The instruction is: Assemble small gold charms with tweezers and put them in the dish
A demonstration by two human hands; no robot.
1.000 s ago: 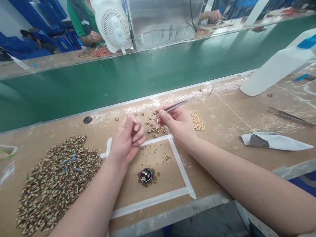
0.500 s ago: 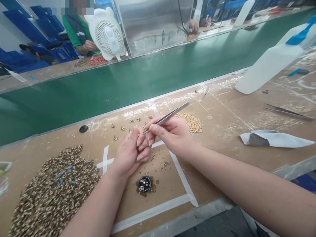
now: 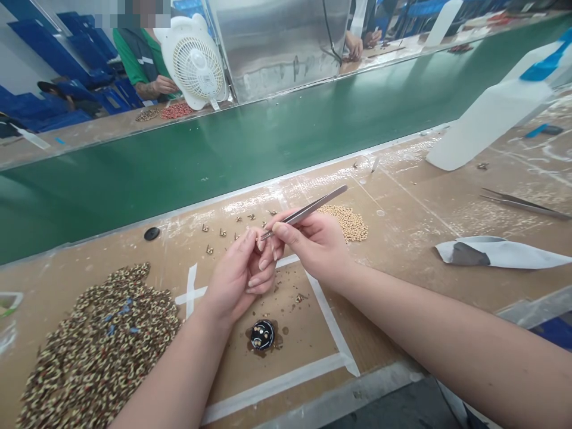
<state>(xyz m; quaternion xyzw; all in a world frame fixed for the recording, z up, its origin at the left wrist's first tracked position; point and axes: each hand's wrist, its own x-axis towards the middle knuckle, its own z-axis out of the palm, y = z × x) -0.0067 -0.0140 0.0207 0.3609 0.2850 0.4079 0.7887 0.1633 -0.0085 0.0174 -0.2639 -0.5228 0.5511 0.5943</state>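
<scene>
Steel tweezers (image 3: 308,210) are pinched in my right hand (image 3: 315,241), their tips pointing left at my other hand's fingertips. My left hand (image 3: 239,271) is closed, thumb and forefinger pressed together on something too small to make out, other fingers curled. Below the hands a small round black dish (image 3: 262,335) holds a few tan bits, with wet spots around it. Behind my hands lie several small metal-looking pieces (image 3: 222,232) and a heap of tan beads (image 3: 351,223), partly hidden by my right hand.
A large pile of small brown-and-cream pieces (image 3: 102,345) covers the table's left. A black disc (image 3: 152,233) lies near the green conveyor belt (image 3: 250,143). Rightward are a white bottle (image 3: 487,119), spare tweezers (image 3: 525,204) and a white cloth (image 3: 509,252). Across the belt, a person sits behind a fan (image 3: 196,62).
My fingers have shifted slightly at the tweezer tips, with the left thumb and forefinger moving a little. The tweezers have moved marginally right. The rest looks the same.
</scene>
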